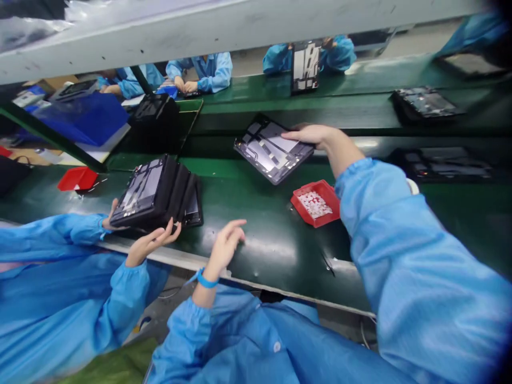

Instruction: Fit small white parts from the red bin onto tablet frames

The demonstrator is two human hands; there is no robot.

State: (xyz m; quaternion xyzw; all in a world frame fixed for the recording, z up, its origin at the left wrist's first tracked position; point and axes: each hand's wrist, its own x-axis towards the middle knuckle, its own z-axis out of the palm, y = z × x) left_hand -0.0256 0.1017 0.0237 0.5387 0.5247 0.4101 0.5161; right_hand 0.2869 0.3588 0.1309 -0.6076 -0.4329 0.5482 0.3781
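- Right hand [314, 134] at arm's length, fingers pinching the right side of a thin black rectangular device with its grey inner face showing [276, 152], thumb on top
- From where I stand, that device is tilted over the glossy green desk [276, 256], beyond and left of a red plastic tray [320, 188] of small white pieces
- Left hand [226, 245] near the desk's front edge, fingers loosely parted, index stretched out
- To the left, a co-worker's hands [154, 242] at a leaning stack of flat black devices [164, 192]

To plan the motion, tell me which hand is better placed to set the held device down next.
Probably the right hand: it grips the device by an edge, over the green bench, while the empty left hand is apart from it.
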